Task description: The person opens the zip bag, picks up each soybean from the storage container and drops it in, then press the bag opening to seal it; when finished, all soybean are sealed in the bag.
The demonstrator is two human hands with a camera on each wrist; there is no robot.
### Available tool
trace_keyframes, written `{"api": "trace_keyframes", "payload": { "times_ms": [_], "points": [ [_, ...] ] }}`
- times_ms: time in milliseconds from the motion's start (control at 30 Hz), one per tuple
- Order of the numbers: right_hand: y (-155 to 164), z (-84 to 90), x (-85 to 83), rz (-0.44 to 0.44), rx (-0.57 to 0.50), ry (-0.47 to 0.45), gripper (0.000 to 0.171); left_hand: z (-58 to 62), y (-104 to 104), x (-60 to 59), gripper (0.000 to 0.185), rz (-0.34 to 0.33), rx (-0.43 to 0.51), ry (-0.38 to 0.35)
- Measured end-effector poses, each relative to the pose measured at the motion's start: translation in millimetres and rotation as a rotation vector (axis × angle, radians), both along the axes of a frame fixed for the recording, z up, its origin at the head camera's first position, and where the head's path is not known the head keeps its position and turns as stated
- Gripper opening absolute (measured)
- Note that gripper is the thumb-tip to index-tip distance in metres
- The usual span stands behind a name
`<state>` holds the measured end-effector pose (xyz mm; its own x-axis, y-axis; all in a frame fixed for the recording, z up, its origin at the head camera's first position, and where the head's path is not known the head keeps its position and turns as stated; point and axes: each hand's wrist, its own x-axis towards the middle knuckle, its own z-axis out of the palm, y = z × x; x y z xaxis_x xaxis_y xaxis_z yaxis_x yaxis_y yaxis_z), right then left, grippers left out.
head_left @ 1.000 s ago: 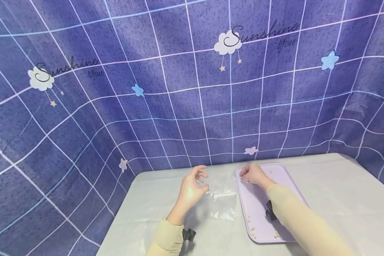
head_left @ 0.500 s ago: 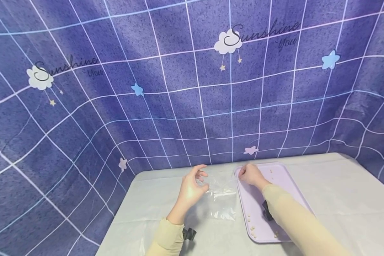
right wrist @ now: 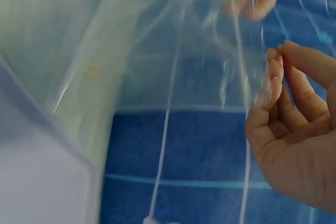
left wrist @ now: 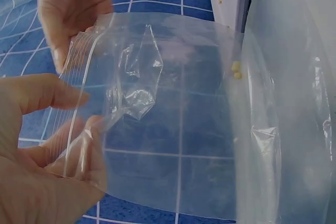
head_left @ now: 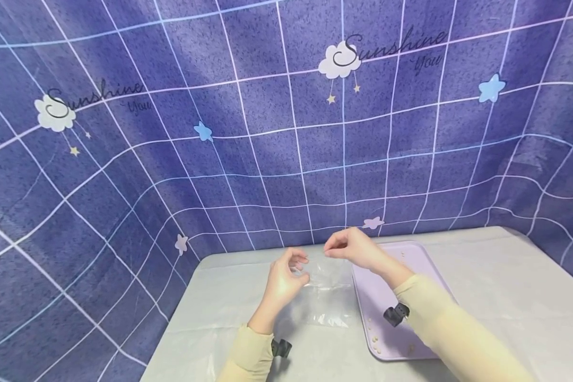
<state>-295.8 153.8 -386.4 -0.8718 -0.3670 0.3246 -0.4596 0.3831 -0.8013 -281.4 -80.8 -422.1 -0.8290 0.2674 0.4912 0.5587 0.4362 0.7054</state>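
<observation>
Over the near middle of the pale grey table (head_left: 506,297), a clear plastic zip-top bag (head_left: 327,297) hangs between the two hands, its lower part draped toward the tabletop. The left hand (head_left: 284,281) pinches one corner of the bag's ribbed zip strip between thumb and curled fingers. The right hand (head_left: 350,246), raised just to the right of it and above the bag's mouth, has its fingertips drawn together as if pinching something small; what it holds, if anything, is too small to make out.

As I judge it, the main risk is a miss at the mouth. The film is limp and creased, held firmly on one side only, so the opening could sag shut or fold over, and anything let go above it would bounce off onto the table. The bag could also slip from the left hand's narrow pinch, or tilt and spill what it carries.

Inside the bag, the left wrist view shows two small cream-coloured round pellets (left wrist: 237,70) lying together against the film; otherwise it looks empty. Just right of the bag lies a flat lilac rectangular plastic tray (head_left: 387,286), with a few more loose cream beads (head_left: 374,342) scattered near its near edge and one or two by its far edge.
</observation>
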Motion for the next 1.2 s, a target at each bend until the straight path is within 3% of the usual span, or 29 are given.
{"api": "trace_keyframes", "payload": {
  "times_ms": [100, 267, 467, 633, 900, 1033, 1200],
  "points": [
    [-11, 3.9, 6.1, 0.039, 0.092, 0.040, 0.006, -0.2, 0, -1.1, 0.040, 0.001, 0.006, 0.005],
    [-20, 2.4, 8.6, 0.027, 0.171, 0.061, 0.005, -1.1, 0, -2.2, 0.041, -0.011, 0.011, 0.012],
    [-13, 5.2, 9.3, 0.004, 0.137, 0.101, 0.005, -1.3, 0, -3.3, 0.038, -0.016, 0.008, 0.010],
    [19, 1.8, -2.7, -0.092, 0.094, 0.115, 0.006, -0.5, 0, -4.3, 0.037, -0.005, -0.003, 0.005],
    [83, -40.6, -25.8, -0.316, 0.026, -0.156, 0.017, 2.1, 0, -2.1, 0.037, 0.002, -0.004, 0.009],
    [99, -66.5, -36.3, -0.387, 0.096, -0.151, 0.021, 4.1, 1, -1.8, 0.037, -0.006, 0.004, 0.007],
    [98, -95.8, -50.0, -0.423, 0.199, -0.090, 0.014, 2.5, -7, 0.1, 0.038, -0.002, -0.002, 0.013]
  ]
}}
